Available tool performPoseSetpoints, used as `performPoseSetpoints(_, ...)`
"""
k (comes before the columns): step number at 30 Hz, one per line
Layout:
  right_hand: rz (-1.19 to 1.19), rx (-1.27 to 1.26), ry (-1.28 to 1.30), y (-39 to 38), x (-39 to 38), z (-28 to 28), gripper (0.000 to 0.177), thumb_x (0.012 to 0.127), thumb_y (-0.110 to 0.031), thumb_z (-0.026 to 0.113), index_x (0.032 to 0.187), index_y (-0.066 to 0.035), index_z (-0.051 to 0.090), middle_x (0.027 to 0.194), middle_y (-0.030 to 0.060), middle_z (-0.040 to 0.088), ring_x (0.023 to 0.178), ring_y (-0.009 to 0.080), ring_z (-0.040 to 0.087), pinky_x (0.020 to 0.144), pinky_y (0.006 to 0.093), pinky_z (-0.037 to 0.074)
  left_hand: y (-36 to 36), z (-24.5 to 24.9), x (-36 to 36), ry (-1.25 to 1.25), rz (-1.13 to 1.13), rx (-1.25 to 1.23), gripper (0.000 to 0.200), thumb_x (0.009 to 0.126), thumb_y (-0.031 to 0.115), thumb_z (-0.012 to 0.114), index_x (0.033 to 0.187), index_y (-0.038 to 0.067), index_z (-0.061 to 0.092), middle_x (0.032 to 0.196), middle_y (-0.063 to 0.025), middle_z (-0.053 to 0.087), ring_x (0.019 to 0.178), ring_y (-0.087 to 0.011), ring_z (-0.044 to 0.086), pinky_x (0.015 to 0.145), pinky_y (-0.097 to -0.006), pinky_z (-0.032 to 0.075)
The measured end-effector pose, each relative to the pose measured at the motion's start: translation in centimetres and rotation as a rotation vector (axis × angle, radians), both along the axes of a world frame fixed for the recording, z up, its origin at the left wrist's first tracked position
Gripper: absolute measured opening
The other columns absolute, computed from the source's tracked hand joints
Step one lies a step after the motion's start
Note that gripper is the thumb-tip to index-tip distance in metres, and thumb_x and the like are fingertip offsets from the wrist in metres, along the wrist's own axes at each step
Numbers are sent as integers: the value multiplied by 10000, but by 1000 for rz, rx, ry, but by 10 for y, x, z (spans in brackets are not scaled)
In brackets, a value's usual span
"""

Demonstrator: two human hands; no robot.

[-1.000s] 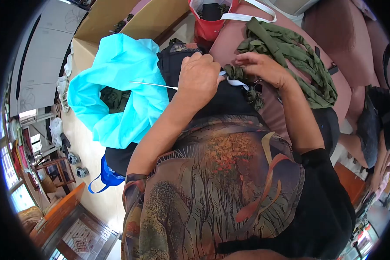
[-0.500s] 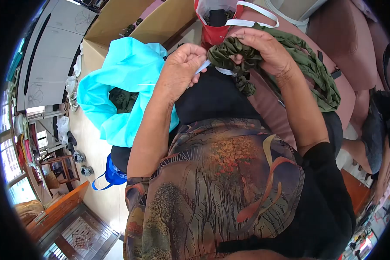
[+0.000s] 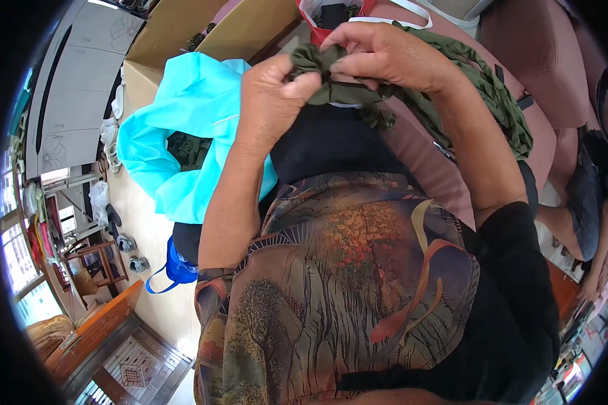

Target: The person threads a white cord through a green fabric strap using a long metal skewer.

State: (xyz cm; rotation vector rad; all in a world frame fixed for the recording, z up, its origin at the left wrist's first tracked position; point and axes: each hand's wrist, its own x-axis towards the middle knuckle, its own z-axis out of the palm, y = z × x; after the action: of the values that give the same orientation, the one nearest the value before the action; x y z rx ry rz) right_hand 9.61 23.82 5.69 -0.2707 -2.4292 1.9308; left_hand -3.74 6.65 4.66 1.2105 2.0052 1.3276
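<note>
1. Cloth (image 3: 307, 59), green and gathered, sits between both hands above the dark lap (image 3: 331, 142), its long axis running roughly crosswise; neither hand is clearly nearer.
2. Left hand (image 3: 270, 94) curls closed, pinching the left end.
3. Right hand (image 3: 385, 61) touches from the right, thumb and forefinger parted, partly covering it; blur hides whether they grip.
4. Cyan bag (image 3: 199, 74) stands beside the left wrist; loose green fabric (image 3: 515, 125) lies beyond the right forearm.
</note>
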Motion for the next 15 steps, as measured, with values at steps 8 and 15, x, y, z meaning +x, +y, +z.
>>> performPoseSetpoints(8, -63, -417, -13, 4, 44, -51, 260, 894, -240, 652, 1019, -13, 636, 758, 6, 605, 680, 70, 561, 616, 210, 437, 3, -27, 7, -483, 339, 261, 103, 848, 88, 649, 845, 3, 707, 706, 42, 619, 642, -28, 500, 570, -222, 412)
performPoseSetpoints(15, -161, -210, 193, -4, 30, -49, 422, 866, -261, 682, 1177, 6, 581, 1071, 92, 651, 971, 186, 607, 897, 311, 458, 3, -28, 8, -309, 9, 109, 262, 872, 231, 705, 745, 7, 659, 627, 40, 507, 611, -43, 435, 552, -241, 378)
